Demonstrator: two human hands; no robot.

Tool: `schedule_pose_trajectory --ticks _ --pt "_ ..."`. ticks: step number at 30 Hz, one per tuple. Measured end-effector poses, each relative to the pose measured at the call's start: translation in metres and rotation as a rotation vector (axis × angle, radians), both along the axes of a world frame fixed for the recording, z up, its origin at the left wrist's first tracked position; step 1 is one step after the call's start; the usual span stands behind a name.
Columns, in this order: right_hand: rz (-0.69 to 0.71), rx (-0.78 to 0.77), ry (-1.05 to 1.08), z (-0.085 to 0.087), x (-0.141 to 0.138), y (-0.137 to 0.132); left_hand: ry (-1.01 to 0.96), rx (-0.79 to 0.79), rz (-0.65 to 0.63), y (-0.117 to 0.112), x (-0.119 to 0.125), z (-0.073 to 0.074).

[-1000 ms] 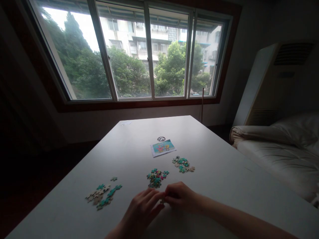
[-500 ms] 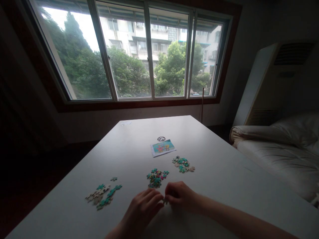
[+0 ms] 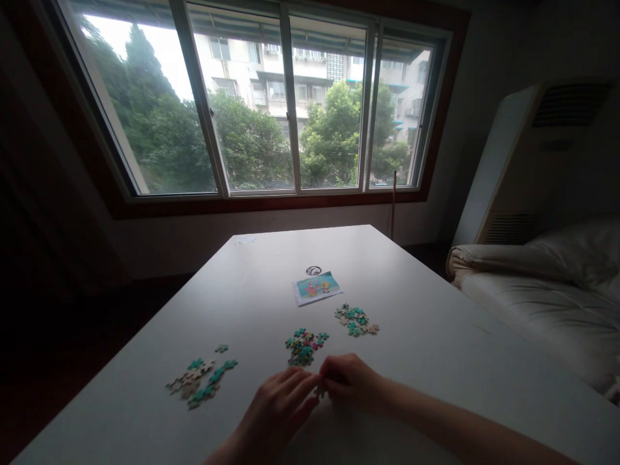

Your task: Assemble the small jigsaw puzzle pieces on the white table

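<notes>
My left hand (image 3: 281, 403) and my right hand (image 3: 349, 381) meet at the near middle of the white table (image 3: 436, 336). Both pinch small jigsaw pieces (image 3: 320, 390) between their fingertips, held just above the tabletop. Right behind the hands lies a heap of teal and pink puzzle pieces (image 3: 304, 345). A second heap of teal and beige pieces (image 3: 356, 320) sits further back to the right. A third group of teal and beige pieces (image 3: 199, 380) lies to the left. The puzzle's reference picture card (image 3: 316, 287) rests beyond them.
A small dark round object (image 3: 313, 270) lies behind the card. A large window (image 3: 271, 103) fills the far wall. A white couch or bedding (image 3: 547, 290) stands to the right of the table, with a tall white unit (image 3: 533, 155) behind it.
My hands have stayed together at the same spot, with only slight finger shifts around the small pieces. The heaps and the card have not moved.
</notes>
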State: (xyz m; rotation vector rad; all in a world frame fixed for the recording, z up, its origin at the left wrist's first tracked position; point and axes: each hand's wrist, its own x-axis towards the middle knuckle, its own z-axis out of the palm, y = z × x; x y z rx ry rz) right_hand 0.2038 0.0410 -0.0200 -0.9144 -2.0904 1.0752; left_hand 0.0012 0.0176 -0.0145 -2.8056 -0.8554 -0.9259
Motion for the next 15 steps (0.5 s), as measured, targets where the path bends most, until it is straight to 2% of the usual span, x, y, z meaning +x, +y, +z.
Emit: schedule_pose_trajectory --ticks 15 --pt "-0.009 -0.038 -0.015 0.0031 0.0002 -0.0001 -0.018 -0.044 -0.021 -0.0006 0.0019 0.0026"
